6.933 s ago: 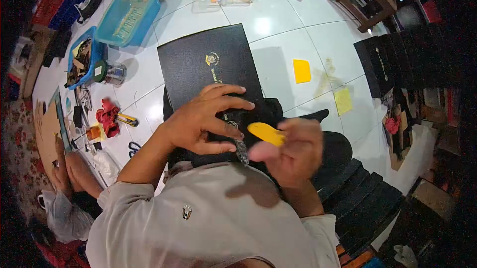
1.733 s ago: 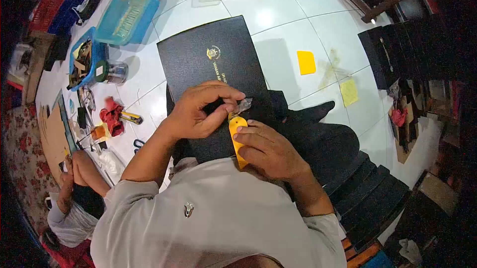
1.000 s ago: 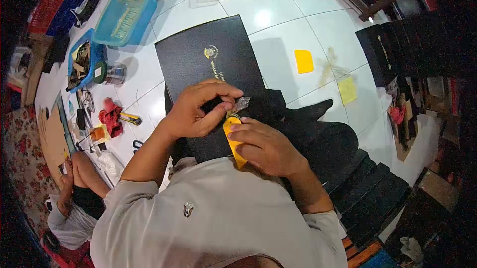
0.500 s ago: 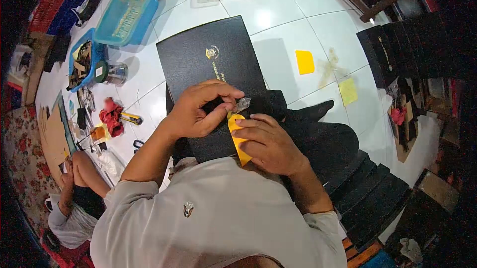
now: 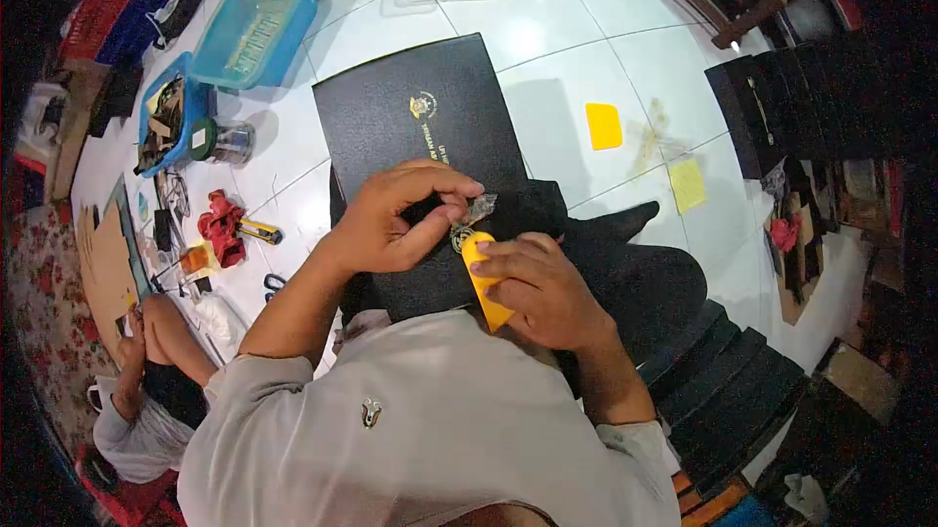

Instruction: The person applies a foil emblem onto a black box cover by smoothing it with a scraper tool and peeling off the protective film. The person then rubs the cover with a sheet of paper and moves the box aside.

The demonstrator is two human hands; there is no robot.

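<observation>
- White tiled floor fills most of the background; dark board-like pieces lie in an overlapping row at lower right.
- Black folder, gold lettering and a crest on its cover, lies across the person's lap; its near part reaches the shirt.
- Blue translucent tub on the floor, beyond the folder to the left.
- Left hand: over the folder, fingers curled, thumb and fingertips pinched together on clear film.
- Right hand: fingers closed around a yellow tool, thumb largely hidden.
- Yellow tool: flat, rounded at the far end, slanted over the near right part of the folder; far end just beside a round emblem. Contact with the cover: cannot tell.
- Clear film: crumpled, sticking out past the left fingertips.
- Round emblem: between the two hands, partly covered.
</observation>
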